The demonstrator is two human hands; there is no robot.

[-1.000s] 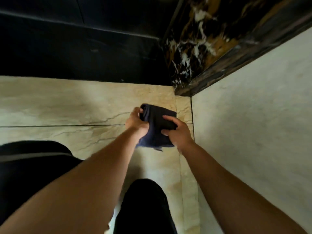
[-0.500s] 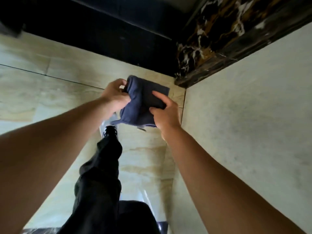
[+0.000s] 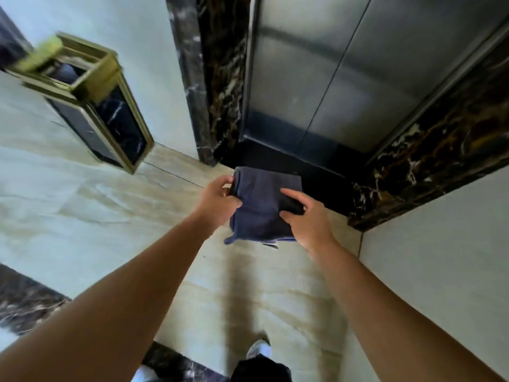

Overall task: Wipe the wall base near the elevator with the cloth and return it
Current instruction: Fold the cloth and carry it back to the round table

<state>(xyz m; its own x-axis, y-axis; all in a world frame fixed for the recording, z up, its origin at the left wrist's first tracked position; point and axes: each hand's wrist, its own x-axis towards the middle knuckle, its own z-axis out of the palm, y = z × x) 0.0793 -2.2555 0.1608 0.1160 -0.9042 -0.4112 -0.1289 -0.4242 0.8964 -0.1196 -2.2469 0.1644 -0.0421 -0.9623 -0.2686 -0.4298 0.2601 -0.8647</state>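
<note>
The left hand (image 3: 220,198) grips the left edge of the folded dark blue cloth (image 3: 261,205), and the right hand (image 3: 305,216) holds its right side with the thumb on top. The cloth is in the air, above the floor (image 3: 82,205) and in front of the elevator door (image 3: 316,78). At the far left a bin (image 3: 91,100) with gold frame stands by the wall. I judge the person is standing and carrying the cloth, so either the wiping has not begun or the returning step is in hand; I cannot tell which. Wiping would need a crouch to the dark marble base (image 3: 413,175) at right.
</note>
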